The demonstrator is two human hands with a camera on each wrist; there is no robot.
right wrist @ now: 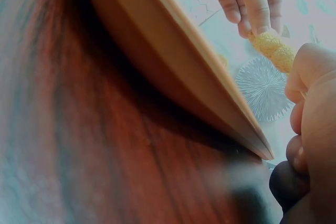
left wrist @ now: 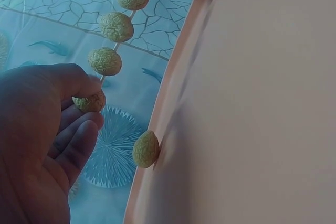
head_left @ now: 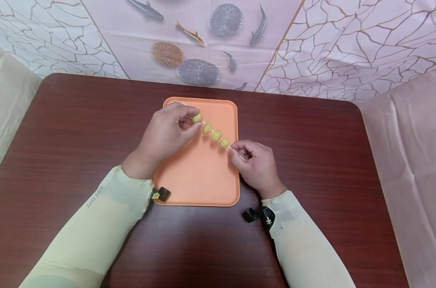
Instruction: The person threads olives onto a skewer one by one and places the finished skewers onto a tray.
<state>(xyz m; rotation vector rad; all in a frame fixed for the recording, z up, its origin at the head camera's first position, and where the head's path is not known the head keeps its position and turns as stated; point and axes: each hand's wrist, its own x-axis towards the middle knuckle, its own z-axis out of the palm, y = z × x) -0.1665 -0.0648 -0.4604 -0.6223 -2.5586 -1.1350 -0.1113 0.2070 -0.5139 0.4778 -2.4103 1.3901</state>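
Note:
A thin wooden skewer [head_left: 230,147] carries several wrinkled yellow-green oval fruits [head_left: 216,135], spaced along it above an orange tray [head_left: 197,176]. My left hand [head_left: 165,126] pinches the endmost fruit [left wrist: 90,102] between thumb and fingers. At the opposite end, my right hand [head_left: 255,162] holds the bare skewer, with thumb and index finger closed on it beyond the last fruit. One loose fruit [left wrist: 146,149] sits on the tray near its far edge in the left wrist view; in the head view the left hand hides it. The exact kind of fruit is unclear.
The tray lies on a dark reddish-brown table [head_left: 311,168] with rounded corners. Behind the table hangs a patterned cloth [head_left: 199,24] with fish and round leaf shapes. Plain pale fabric [head_left: 412,160] borders the right side.

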